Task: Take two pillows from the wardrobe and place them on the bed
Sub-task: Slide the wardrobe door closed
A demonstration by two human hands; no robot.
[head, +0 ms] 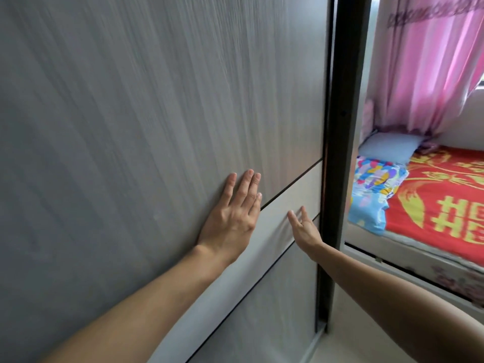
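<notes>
A grey wood-grain wardrobe door [146,106] fills most of the view, with a pale band across it. My left hand [233,216] lies flat against the door, fingers spread, holding nothing. My right hand [303,227] presses edge-on against the pale band, close to the dark door frame [340,142], fingers apart and empty. To the right stands the bed [445,205] with a red and yellow cover. On it lie a pale blue pillow [387,149] and a colourful patterned pillow [372,195]. The wardrobe's inside is hidden.
Pink curtains [429,69] hang behind the bed by a window. Pale floor [366,323] runs between the wardrobe and the bed's side rail. The view is slightly motion-blurred.
</notes>
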